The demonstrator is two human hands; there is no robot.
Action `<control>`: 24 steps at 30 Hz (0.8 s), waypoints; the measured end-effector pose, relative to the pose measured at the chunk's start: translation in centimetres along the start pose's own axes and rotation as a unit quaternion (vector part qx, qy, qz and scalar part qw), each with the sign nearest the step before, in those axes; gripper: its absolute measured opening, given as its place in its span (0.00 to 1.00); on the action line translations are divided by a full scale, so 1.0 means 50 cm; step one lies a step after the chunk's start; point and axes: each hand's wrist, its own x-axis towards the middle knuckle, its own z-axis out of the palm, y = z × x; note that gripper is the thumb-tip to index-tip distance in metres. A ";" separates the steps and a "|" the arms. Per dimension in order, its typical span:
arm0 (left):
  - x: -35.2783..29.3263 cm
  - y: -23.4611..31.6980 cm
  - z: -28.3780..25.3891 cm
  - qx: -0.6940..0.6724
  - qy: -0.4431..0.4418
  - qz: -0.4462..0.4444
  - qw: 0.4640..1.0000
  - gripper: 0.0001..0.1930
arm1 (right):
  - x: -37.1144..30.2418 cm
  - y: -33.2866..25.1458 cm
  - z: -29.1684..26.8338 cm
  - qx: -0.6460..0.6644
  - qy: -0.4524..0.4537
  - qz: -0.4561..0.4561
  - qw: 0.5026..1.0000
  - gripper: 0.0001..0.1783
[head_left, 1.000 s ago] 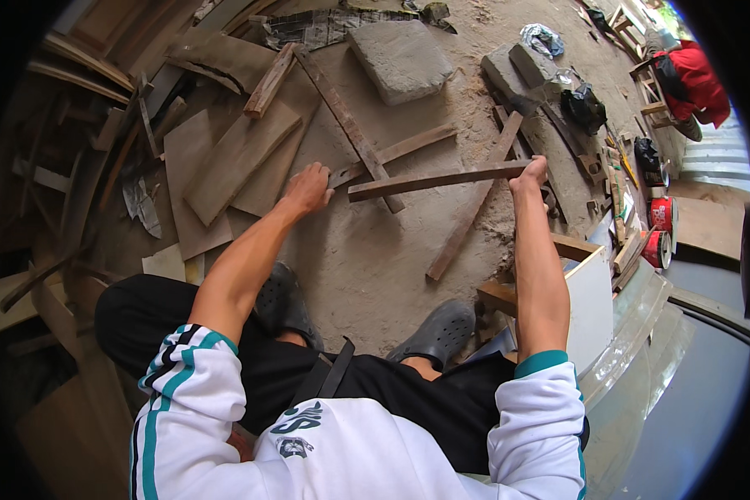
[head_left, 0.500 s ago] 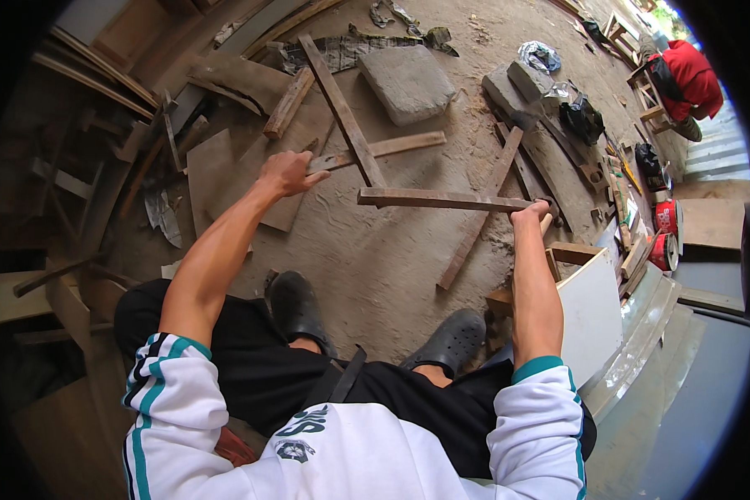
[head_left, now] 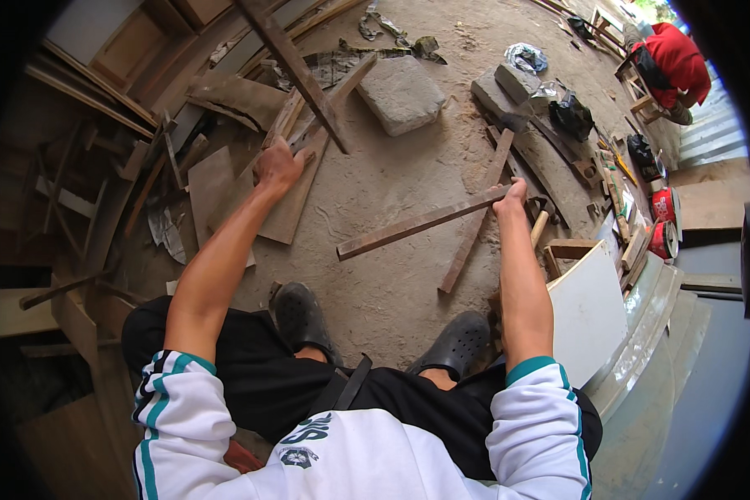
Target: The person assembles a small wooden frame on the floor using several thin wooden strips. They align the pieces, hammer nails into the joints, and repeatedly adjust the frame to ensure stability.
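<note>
My left hand (head_left: 279, 171) is closed around the near end of a pale wooden strip (head_left: 350, 81). A longer dark wooden strip (head_left: 292, 68) crosses it and moves with it, so the two look joined. The dark strip runs out past the top edge of the picture. My right hand (head_left: 512, 197) grips the right end of a separate brown wooden strip (head_left: 421, 223), which slants down to the left above the floor. Beneath that strip lies another reddish-brown strip (head_left: 467, 250) on the ground, partly covered by it.
A grey stone block (head_left: 400, 93) sits ahead, with smaller blocks (head_left: 517, 82) to its right. Wood scraps and boards (head_left: 212, 179) crowd the left. A hammer (head_left: 541, 221), a white panel (head_left: 587, 308) and red cans (head_left: 663, 237) lie right. A person in red (head_left: 679, 67) sits far right.
My left hand has moved slightly left, turning the crossed strips so the pale one points up and away. My right hand has risen, and its strip's left end has swung down.
</note>
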 end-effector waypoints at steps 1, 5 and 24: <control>-0.003 -0.005 0.001 -0.003 0.000 -0.014 1.000 0.29 | -0.009 -0.003 0.011 -0.009 -0.005 -0.008 1.000 0.18; -0.015 -0.059 0.038 0.002 0.035 -0.001 0.999 0.25 | -0.050 -0.026 0.040 -0.023 -0.042 -0.016 0.999 0.19; -0.109 -0.022 0.161 0.043 -0.131 -0.002 0.990 0.22 | -0.153 -0.433 0.086 -0.118 0.121 -0.505 0.847 0.33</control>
